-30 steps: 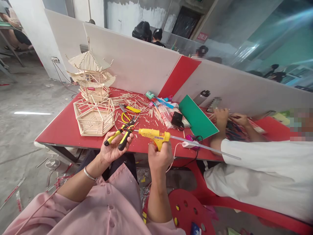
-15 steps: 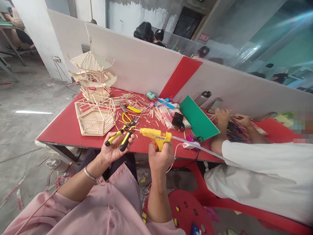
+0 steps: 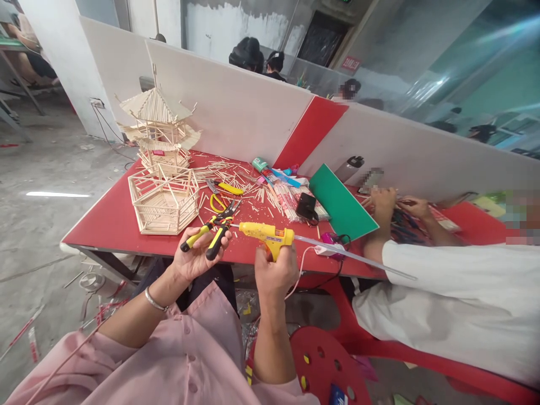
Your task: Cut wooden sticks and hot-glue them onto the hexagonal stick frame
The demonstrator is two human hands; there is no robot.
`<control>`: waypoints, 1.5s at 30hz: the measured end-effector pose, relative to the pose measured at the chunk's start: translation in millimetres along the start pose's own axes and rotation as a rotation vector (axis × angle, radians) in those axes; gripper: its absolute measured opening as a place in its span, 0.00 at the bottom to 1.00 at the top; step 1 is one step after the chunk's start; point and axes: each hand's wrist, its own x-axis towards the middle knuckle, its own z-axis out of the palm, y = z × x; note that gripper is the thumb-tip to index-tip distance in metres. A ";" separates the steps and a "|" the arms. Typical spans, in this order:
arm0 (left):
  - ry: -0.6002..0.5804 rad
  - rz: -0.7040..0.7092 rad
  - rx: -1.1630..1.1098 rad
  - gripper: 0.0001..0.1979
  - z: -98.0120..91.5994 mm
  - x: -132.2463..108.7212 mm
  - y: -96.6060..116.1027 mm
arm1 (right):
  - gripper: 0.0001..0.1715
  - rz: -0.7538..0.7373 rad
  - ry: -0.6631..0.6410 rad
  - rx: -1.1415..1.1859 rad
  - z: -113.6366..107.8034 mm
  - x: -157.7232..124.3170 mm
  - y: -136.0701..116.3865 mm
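table [image 3: 109,222], red, sticks [image 3: 219,166] scattered, glue gun [image 3: 265,233] at edge, white partition [image 3: 236,112], concrete floor [image 3: 42,225]

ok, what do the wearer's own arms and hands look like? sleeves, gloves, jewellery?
Left hand and right hand are bare, no gloves. Loose pink sleeves end near the elbows, forearms uncovered. A thin silver bangle circles the left wrist; the right wrist carries nothing.
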 end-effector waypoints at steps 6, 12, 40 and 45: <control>-0.031 -0.014 -0.004 0.18 0.4 -0.6 0.0 | 0.10 0.034 -0.048 -0.001 1.8 1.7 -0.3; -0.122 -0.009 0.214 0.22 3.6 -1.8 3.2 | 0.24 0.243 -0.167 0.025 3.9 -2.5 22.5; 0.062 0.501 1.585 0.20 -6.2 13.2 -8.7 | 0.26 0.404 -0.903 0.853 -3.3 -46.5 -26.1; 0.100 0.570 1.638 0.20 -17.1 12.9 -20.9 | 0.18 0.409 -0.918 0.904 -2.6 -43.6 -26.1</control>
